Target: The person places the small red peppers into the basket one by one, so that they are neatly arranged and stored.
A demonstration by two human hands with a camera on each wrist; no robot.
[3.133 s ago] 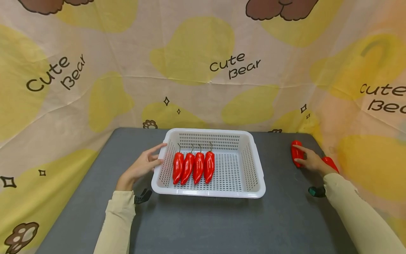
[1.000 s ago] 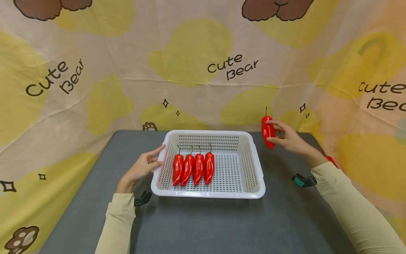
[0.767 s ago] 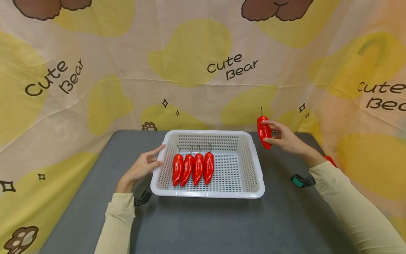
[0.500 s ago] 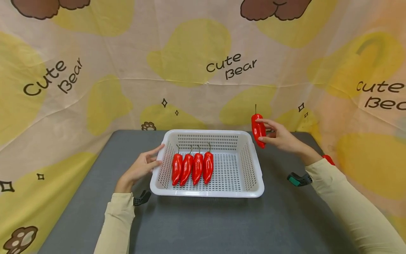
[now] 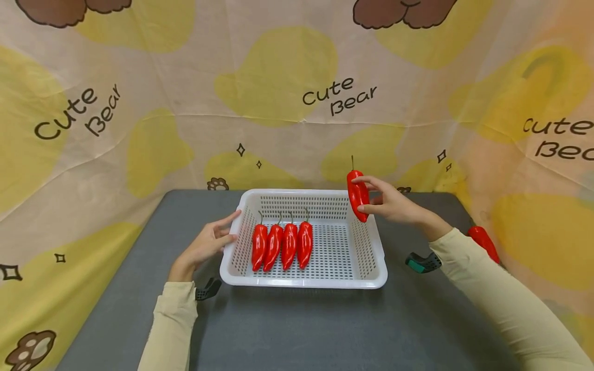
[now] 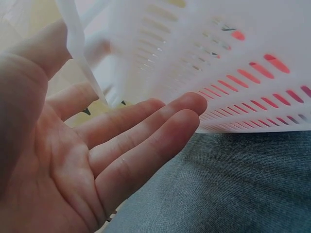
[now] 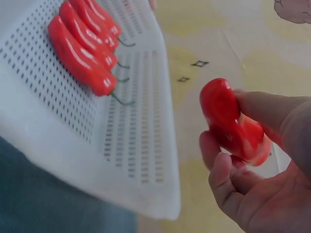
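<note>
A white perforated plastic basket (image 5: 303,283) stands on the grey table, with several glossy red peppers (image 5: 289,246) side by side in its left half, stems pointing away. At its left end my left hand (image 5: 206,245) holds the rim; the left wrist view shows the thumb at the rim and other fingers stretched along the outer wall. My right hand (image 5: 394,202) pinches another red pepper (image 5: 357,193) between thumb and fingers, stem upward, above the basket's far right corner. Seen from the right wrist, this pepper (image 7: 228,114) is apart from the basket wall.
One more red pepper (image 5: 483,242) lies at the table's right edge, partly behind the right sleeve. A printed cloth (image 5: 274,77) hangs behind and on both sides of the grey table (image 5: 297,330). Dark wrist-worn devices (image 5: 423,263) sit below both wrists.
My right hand picked up the pepper from the table's right side, raised it and carried it left to above the basket's right end. The left hand and basket have stayed put.
</note>
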